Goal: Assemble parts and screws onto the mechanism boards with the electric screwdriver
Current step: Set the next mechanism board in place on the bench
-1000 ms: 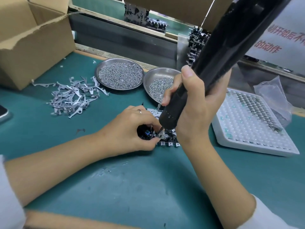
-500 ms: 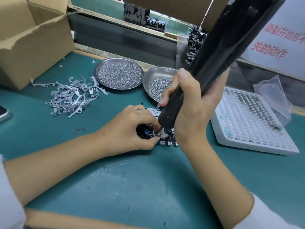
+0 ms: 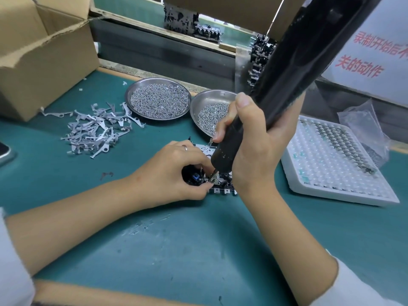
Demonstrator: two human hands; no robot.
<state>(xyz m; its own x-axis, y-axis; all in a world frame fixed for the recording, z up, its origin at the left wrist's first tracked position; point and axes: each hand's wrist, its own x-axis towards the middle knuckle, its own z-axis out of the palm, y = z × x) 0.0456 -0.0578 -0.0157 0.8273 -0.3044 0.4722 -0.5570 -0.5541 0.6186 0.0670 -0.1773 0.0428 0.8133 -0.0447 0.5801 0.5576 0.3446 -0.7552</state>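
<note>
Two hands at work over the green bench (image 3: 176, 250). Right hand (image 3: 254, 146) wrapped round the black electric screwdriver (image 3: 287, 78), fingers (image 3: 223, 127) curled about its lower barrel, thumb up along the side, tool tilted with its top toward the upper right. Bit tip down on a small metal part (image 3: 213, 179) on the mechanism board (image 3: 220, 186). Board flat on the bench, between the two hands, mostly hidden under them, a row of metal tabs along its near edge. Left hand (image 3: 172, 171) rested on the board's left end, fingers curled, thumb and forefinger pinched on the small part just beside the bit; ring (image 3: 185, 147) on one finger.

Behind the hands, two round metal dishes: left dish (image 3: 157, 98) full of screws, right dish (image 3: 212, 107) partly filled and partly hidden by the right hand. Heap of flat grey metal pieces (image 3: 95, 129) loose on the bench, left of the dishes. Open cardboard box (image 3: 44, 56) at the far left. White dimpled tray (image 3: 335, 164) to the right, a row of small metal parts across its far corner, crumpled clear bag (image 3: 364, 120) behind it. Dark finished assemblies (image 3: 189, 23) stacked on the far shelf. White sign with red characters (image 3: 364, 58) at upper right.
</note>
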